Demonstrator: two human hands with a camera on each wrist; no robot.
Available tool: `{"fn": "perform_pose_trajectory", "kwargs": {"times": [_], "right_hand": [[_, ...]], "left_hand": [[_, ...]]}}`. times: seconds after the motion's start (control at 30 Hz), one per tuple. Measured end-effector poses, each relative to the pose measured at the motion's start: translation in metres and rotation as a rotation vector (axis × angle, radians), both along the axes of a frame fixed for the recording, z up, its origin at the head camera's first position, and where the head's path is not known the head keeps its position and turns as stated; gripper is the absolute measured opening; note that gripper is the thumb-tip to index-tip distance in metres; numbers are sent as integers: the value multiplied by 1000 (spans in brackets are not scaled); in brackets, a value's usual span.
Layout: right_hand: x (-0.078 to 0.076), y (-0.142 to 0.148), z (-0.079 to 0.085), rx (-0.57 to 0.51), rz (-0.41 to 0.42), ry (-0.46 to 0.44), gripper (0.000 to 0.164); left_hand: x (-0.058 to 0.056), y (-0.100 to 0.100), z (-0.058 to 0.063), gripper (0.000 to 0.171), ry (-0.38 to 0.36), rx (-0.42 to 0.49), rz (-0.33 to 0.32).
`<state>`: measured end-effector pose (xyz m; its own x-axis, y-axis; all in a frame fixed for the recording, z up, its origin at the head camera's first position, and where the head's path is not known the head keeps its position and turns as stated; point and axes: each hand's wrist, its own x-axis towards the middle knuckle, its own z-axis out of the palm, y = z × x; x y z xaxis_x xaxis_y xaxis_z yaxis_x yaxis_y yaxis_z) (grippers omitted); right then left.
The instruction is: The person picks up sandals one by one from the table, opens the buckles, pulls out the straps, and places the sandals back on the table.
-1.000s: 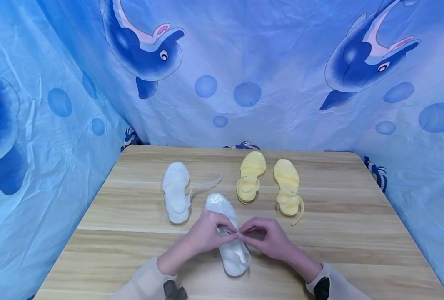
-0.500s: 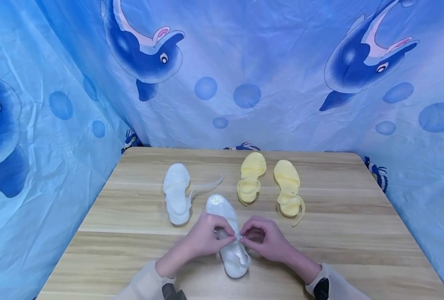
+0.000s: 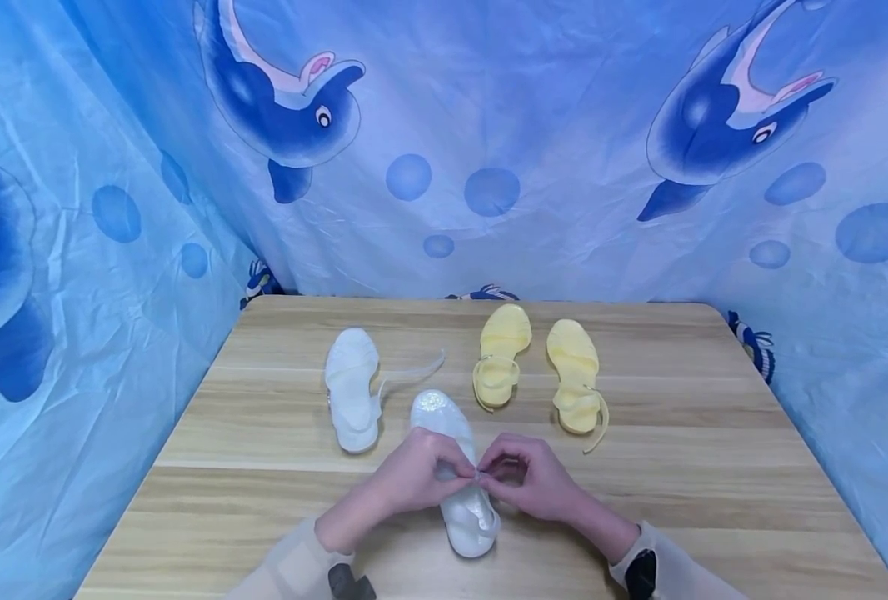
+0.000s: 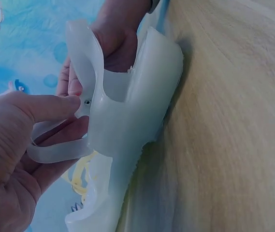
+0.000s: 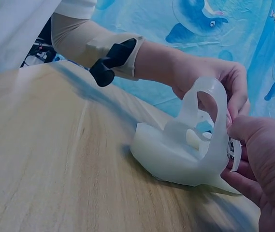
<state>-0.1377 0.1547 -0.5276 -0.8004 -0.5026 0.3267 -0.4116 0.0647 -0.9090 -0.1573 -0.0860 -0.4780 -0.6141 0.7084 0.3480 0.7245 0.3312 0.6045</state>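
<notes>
A white translucent jelly sandal (image 3: 468, 525) rests on the table before me, toe pointing away and slightly left. My left hand (image 3: 417, 471) and right hand (image 3: 537, 479) meet at its ankle strap, thumb and fingers of each pinching it. In the left wrist view, a loop of the strap (image 4: 55, 153) hangs over the left fingers, beside a small metal-rimmed hole (image 4: 87, 102). A metal buckle (image 5: 231, 149) shows by the right fingers in the right wrist view. Fingertips partly hide the strap's end.
Left of it lies a second white sandal (image 3: 352, 392), its strap (image 3: 414, 372) stretched out rightward. Two yellow sandals (image 3: 506, 333) stand farther back to the right. The wooden table (image 3: 714, 467) is bordered by a blue dolphin-print curtain (image 3: 564, 167).
The fingertips of both hands, slightly apart half a second ago, now come together at the strap. The sandals keep their places.
</notes>
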Motion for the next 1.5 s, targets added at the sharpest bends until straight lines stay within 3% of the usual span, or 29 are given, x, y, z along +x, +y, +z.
{"fn": "perform_pose_trajectory", "kwargs": {"times": [0.27, 0.63, 1.13, 1.37, 1.5], "right_hand": [[-5, 1, 2, -6, 15, 15, 18], [-1, 3, -1, -2, -6, -22, 17], [-1, 1, -1, -2, 11, -57, 18], [-1, 4, -2, -41, 22, -29, 17], [0, 5, -1, -47, 13, -16, 18]], "left_hand": [[-2, -6, -1, 8, -9, 22, 41], [-4, -2, -5, 8, 51, 25, -20], [2, -5, -20, 9, 68, 207, -13], [4, -4, -20, 12, 99, 236, 6], [5, -4, -18, 13, 122, 199, 22]]}}
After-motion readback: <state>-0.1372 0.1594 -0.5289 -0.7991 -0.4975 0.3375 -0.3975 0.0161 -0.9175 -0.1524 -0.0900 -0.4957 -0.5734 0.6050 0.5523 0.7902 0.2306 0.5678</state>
